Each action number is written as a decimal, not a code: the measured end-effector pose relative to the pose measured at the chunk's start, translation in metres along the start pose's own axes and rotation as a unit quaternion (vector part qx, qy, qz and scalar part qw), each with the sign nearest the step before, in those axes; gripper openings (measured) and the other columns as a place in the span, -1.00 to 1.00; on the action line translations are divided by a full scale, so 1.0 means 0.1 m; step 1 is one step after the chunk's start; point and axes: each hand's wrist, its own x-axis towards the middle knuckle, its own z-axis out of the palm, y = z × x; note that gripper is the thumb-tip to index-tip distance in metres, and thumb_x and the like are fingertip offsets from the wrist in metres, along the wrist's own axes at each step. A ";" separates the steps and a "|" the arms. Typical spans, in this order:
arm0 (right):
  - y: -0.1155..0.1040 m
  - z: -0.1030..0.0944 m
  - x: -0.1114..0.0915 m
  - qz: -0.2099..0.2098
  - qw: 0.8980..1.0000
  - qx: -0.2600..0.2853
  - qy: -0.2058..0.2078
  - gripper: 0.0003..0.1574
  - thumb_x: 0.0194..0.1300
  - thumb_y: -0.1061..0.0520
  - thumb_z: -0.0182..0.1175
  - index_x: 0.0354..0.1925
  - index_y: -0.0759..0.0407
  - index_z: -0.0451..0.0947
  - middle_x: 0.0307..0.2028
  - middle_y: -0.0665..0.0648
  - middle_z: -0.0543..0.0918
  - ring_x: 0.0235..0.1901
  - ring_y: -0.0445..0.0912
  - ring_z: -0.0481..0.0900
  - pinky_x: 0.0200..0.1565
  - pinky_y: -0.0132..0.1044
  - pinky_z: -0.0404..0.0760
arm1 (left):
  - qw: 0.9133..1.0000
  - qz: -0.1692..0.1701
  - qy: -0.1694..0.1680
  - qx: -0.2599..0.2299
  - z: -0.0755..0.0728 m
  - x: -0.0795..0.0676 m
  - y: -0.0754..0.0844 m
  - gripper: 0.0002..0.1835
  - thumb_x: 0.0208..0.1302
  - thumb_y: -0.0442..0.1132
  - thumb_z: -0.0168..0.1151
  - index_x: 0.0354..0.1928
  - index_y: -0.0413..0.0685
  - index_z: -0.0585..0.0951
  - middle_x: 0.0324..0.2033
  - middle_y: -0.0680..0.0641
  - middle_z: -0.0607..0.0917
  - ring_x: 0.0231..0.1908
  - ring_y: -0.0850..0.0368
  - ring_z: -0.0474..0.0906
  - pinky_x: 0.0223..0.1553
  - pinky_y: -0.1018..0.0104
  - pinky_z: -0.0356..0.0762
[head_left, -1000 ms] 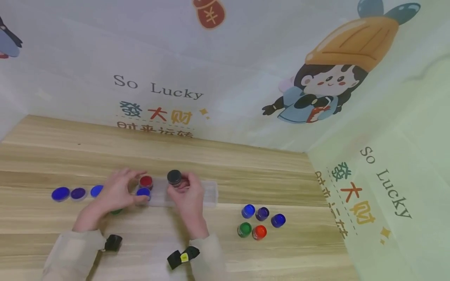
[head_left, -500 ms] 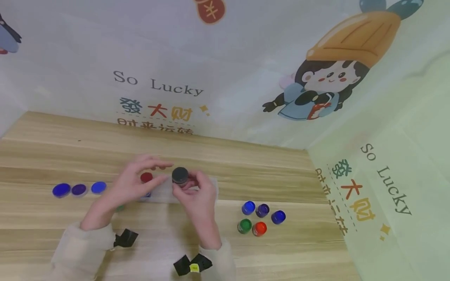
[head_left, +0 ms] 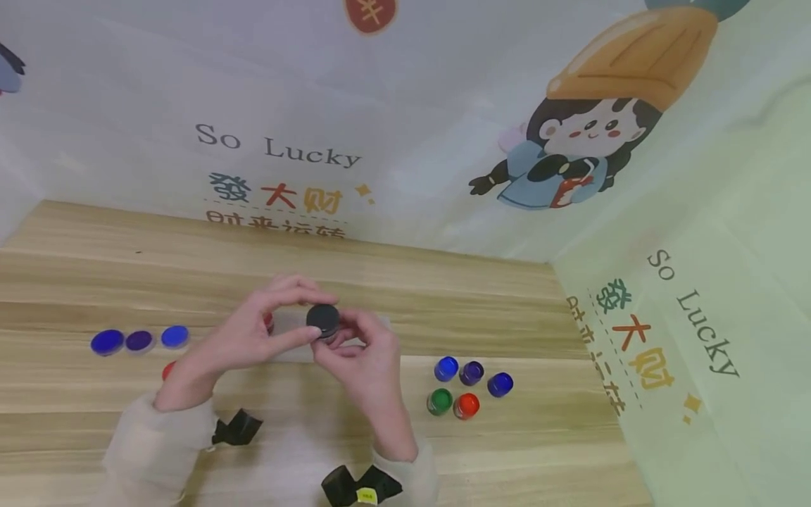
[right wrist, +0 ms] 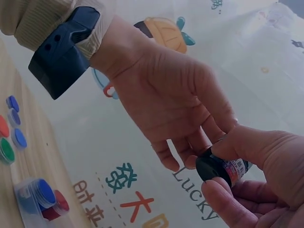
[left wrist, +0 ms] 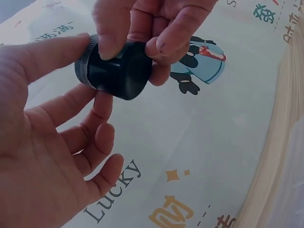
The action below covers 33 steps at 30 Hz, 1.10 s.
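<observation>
A small paint jar with a black lid (head_left: pixel 323 320) is held up between both hands. My right hand (head_left: pixel 364 355) grips its body from the right, and in the right wrist view a printed label (right wrist: pixel 236 169) shows on its side. My left hand (head_left: pixel 262 327) pinches the lid's rim between thumb and index finger. Close up in the left wrist view, the left fingertips meet the ridged rim (left wrist: pixel 81 64), while the other left fingers curl below. Behind the hands lies a clear plastic tray (head_left: pixel 288 357); a blue jar (right wrist: pixel 43 194) and a red jar (right wrist: pixel 61 202) stand in it.
Several paint jars, among them a green jar (head_left: pixel 439 402) and a red one (head_left: pixel 467 405), stand on the wooden table (head_left: pixel 538 451) to the right. Loose lids lie to the left, including a purple lid (head_left: pixel 139 341) and a partly hidden red lid (head_left: pixel 167 370). A printed cloth (head_left: pixel 412 141) hangs behind.
My left hand has left the jars in the tray and moved right, onto the black jar's lid. The right hand has shifted slightly right, still holding the jar.
</observation>
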 end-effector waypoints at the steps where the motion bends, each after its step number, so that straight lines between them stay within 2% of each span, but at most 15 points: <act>1: 0.00 0.00 0.00 0.003 1.000 0.000 0.002 -0.70 -0.04 0.38 0.35 -0.24 0.38 0.58 -0.42 0.22 0.60 -0.47 -0.02 0.58 -0.42 -0.35 0.62 | 1.000 -0.003 0.002 0.002 0.00 0.00 0.00 -0.62 0.00 -0.54 0.32 -0.08 -0.17 0.60 -0.14 0.00 0.58 -0.06 0.16 0.39 -0.03 0.30 0.27; 5: 0.04 0.02 -0.01 0.006 1.000 0.004 0.014 -0.69 -0.05 0.42 0.33 -0.23 0.39 0.58 -0.39 0.24 0.61 -0.46 -0.02 0.59 -0.41 -0.36 0.62 | 0.999 -0.025 0.034 0.021 0.06 0.01 -0.01 -0.61 -0.10 -0.51 0.42 -0.19 -0.05 0.58 -0.23 0.05 0.58 -0.14 0.17 0.37 -0.08 0.32 0.26; 9: 0.06 0.04 -0.03 -0.001 1.000 0.012 0.027 -0.67 -0.08 0.47 0.30 -0.24 0.40 0.57 -0.38 0.26 0.61 -0.45 -0.03 0.59 -0.41 -0.34 0.62 | 0.996 -0.039 0.067 0.038 0.13 0.01 -0.01 -0.58 -0.16 -0.46 0.47 -0.20 -0.07 0.55 -0.25 0.05 0.57 -0.17 0.18 0.34 -0.11 0.33 0.24; 14: 0.05 0.04 -0.04 0.001 0.999 0.031 0.031 -0.68 -0.07 0.47 0.30 -0.23 0.42 0.56 -0.37 0.27 0.59 -0.44 -0.08 0.57 -0.40 -0.32 0.63 | 0.997 -0.023 0.057 0.034 0.14 0.02 0.00 -0.60 -0.10 -0.50 0.38 -0.11 -0.18 0.62 -0.16 -0.02 0.57 -0.08 0.17 0.32 -0.06 0.24 0.23; 16: 0.05 0.03 -0.05 0.004 0.999 0.036 0.030 -0.67 -0.06 0.47 0.30 -0.23 0.42 0.56 -0.36 0.27 0.59 -0.44 -0.08 0.57 -0.40 -0.31 0.63 | 0.998 -0.024 0.056 0.033 0.14 0.02 0.00 -0.63 -0.10 -0.51 0.38 -0.16 -0.16 0.63 -0.17 -0.02 0.58 -0.05 0.16 0.32 -0.04 0.22 0.21; 20: 0.06 0.04 -0.06 0.012 0.999 0.041 0.026 -0.66 -0.06 0.49 0.30 -0.21 0.42 0.56 -0.33 0.28 0.61 -0.42 -0.10 0.57 -0.39 -0.31 0.63 | 0.995 -0.038 0.072 0.049 0.17 0.03 0.00 -0.61 -0.22 -0.43 0.51 -0.28 -0.05 0.60 -0.25 0.02 0.59 -0.09 0.15 0.33 -0.06 0.21 0.20; 23: 0.07 0.04 -0.07 0.018 0.999 0.041 0.027 -0.67 -0.05 0.47 0.31 -0.21 0.42 0.55 -0.35 0.29 0.60 -0.43 -0.12 0.57 -0.39 -0.32 0.63 | 0.996 -0.027 0.064 0.057 0.16 0.03 0.00 -0.58 -0.18 -0.40 0.49 -0.18 -0.06 0.60 -0.20 0.02 0.59 -0.07 0.15 0.32 -0.06 0.21 0.20; 26: 0.09 0.04 -0.08 0.018 0.999 0.038 0.029 -0.69 -0.02 0.42 0.34 -0.23 0.40 0.56 -0.38 0.27 0.59 -0.45 -0.10 0.57 -0.40 -0.32 0.63 | 0.998 0.003 0.046 0.039 0.13 0.00 0.00 -0.56 -0.08 -0.47 0.37 -0.05 -0.12 0.61 -0.12 -0.03 0.58 -0.04 0.13 0.32 -0.04 0.23 0.22; 28: 0.10 0.04 -0.08 0.017 0.999 0.038 0.026 -0.70 -0.01 0.40 0.35 -0.23 0.39 0.56 -0.38 0.26 0.60 -0.45 -0.08 0.57 -0.40 -0.32 0.63 | 0.999 0.009 0.038 0.027 0.11 -0.01 -0.01 -0.56 -0.05 -0.52 0.33 -0.04 -0.13 0.62 -0.10 -0.04 0.57 -0.01 0.12 0.31 -0.02 0.23 0.22; 30: 0.10 0.04 -0.09 0.016 0.999 0.039 0.024 -0.69 -0.02 0.41 0.34 -0.22 0.38 0.56 -0.36 0.25 0.61 -0.45 -0.06 0.57 -0.40 -0.31 0.63 | 0.999 -0.002 0.042 0.034 0.10 -0.02 0.00 -0.61 -0.08 -0.52 0.37 -0.13 -0.09 0.63 -0.15 -0.02 0.57 -0.02 0.12 0.32 -0.01 0.20 0.22; 33: 0.11 0.05 -0.10 0.015 0.999 0.040 0.025 -0.67 -0.04 0.45 0.32 -0.21 0.38 0.57 -0.34 0.25 0.62 -0.44 -0.09 0.57 -0.40 -0.31 0.63 | 0.996 -0.039 0.053 0.061 0.12 -0.01 0.00 -0.62 -0.16 -0.43 0.49 -0.25 0.00 0.59 -0.21 0.01 0.56 -0.02 0.12 0.31 0.01 0.12 0.21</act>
